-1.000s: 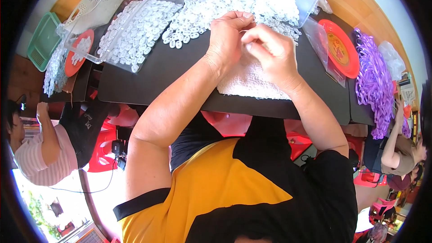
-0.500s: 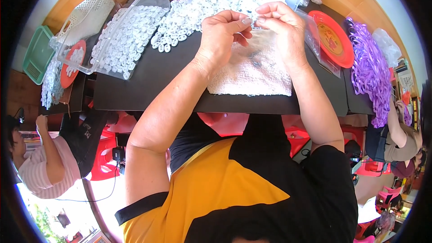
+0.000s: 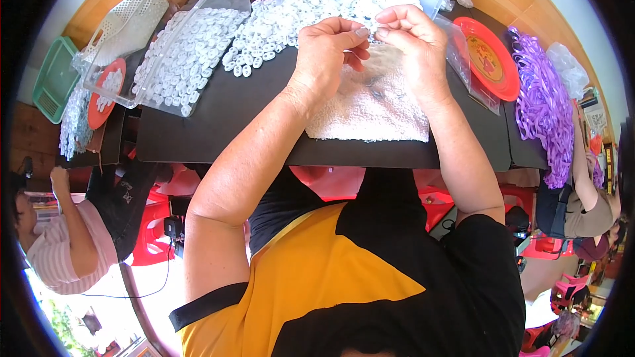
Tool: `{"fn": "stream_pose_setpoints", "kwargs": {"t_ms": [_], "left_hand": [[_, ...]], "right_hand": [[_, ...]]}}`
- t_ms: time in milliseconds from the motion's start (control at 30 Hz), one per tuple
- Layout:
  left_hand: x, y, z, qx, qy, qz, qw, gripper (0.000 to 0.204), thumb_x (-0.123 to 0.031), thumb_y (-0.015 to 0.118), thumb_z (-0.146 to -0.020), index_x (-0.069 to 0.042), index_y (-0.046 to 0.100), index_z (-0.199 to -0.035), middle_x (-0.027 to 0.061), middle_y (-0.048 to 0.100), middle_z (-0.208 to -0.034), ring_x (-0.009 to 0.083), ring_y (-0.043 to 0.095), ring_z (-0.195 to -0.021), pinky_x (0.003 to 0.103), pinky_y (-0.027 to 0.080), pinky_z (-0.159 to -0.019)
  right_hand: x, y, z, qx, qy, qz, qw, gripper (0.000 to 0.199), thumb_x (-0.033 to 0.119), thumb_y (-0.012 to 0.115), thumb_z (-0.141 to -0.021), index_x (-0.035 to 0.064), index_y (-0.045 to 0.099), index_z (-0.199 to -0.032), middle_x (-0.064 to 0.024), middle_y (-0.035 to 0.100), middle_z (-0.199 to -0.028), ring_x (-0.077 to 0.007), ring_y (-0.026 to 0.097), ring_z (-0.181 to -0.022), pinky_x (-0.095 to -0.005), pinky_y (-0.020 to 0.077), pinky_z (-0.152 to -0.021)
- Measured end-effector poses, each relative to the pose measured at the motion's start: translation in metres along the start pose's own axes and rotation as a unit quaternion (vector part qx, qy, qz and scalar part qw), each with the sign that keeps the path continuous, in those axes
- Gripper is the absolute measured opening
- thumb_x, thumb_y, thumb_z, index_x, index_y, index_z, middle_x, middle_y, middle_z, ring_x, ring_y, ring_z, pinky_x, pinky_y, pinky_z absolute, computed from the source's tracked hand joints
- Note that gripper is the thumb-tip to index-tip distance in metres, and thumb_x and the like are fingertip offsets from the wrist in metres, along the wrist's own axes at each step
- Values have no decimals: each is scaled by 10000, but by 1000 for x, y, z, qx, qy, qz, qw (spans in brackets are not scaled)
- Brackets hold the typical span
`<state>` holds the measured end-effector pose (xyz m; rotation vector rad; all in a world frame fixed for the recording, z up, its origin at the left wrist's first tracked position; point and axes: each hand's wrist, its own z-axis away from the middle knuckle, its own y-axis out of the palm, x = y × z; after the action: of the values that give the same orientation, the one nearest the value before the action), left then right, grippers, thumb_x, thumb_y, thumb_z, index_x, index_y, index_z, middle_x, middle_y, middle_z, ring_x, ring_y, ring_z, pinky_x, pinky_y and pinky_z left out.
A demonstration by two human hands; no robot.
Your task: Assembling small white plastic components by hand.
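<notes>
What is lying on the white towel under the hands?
On the white towel a few small dark bits lie near its middle; what they are is too small to tell. The left hand and right hand cover its far edge, so anything there is hidden.

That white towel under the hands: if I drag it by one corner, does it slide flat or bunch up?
The white towel looks like soft looped cloth, so it would likely fold and bunch, not slide as a sheet. It probably grips the black tabletop. The small white rings by its far edge would likely scatter.
</notes>
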<state>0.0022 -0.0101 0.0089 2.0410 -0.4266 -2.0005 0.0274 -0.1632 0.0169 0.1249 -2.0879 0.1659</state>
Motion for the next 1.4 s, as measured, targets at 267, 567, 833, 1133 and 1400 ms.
{"fn": "stream_pose_setpoints", "kwargs": {"t_ms": [267,567,833,1133,1400], "left_hand": [[2,-1,1,3,5,-6,1000,89,-52,616,-890,36,628,-899,83,632,-751,151,606,-644,261,473,-560],[10,7,6,-58,34,-44,997,73,-19,630,-859,35,616,-812,55,603,-672,110,549,-544,239,413,-444],[3,2,3,-79,-28,30,996,76,-33,626,-869,37,618,-897,75,606,-740,158,572,-611,274,438,-523],[2,-2,-1,-55,-49,51,996,94,-48,611,-885,45,616,-899,83,614,-754,168,581,-624,284,456,-543],[1,-1,1,-41,-40,-67,996,95,-79,657,-854,13,650,-879,67,618,-703,138,571,-598,248,425,-522]], "right_hand": [[0,2,2,11,-8,32,999,137,-68,603,-804,16,640,-905,7,645,-836,-58,589,-786,-209,485,-734],[-3,12,7,10,-94,121,988,136,-85,584,-794,19,608,-878,-21,656,-795,-84,618,-756,-222,490,-694],[-4,13,4,17,-17,83,996,103,-51,593,-822,17,609,-898,-17,648,-829,-80,604,-779,-223,482,-714],[-9,5,-2,40,-1,115,993,72,44,643,-851,-5,610,-892,-32,652,-801,-104,581,-757,-257,474,-718],[-17,1,1,31,3,116,993,56,40,624,-848,-7,612,-876,-45,640,-759,-100,564,-719,-259,460,-673]]}}
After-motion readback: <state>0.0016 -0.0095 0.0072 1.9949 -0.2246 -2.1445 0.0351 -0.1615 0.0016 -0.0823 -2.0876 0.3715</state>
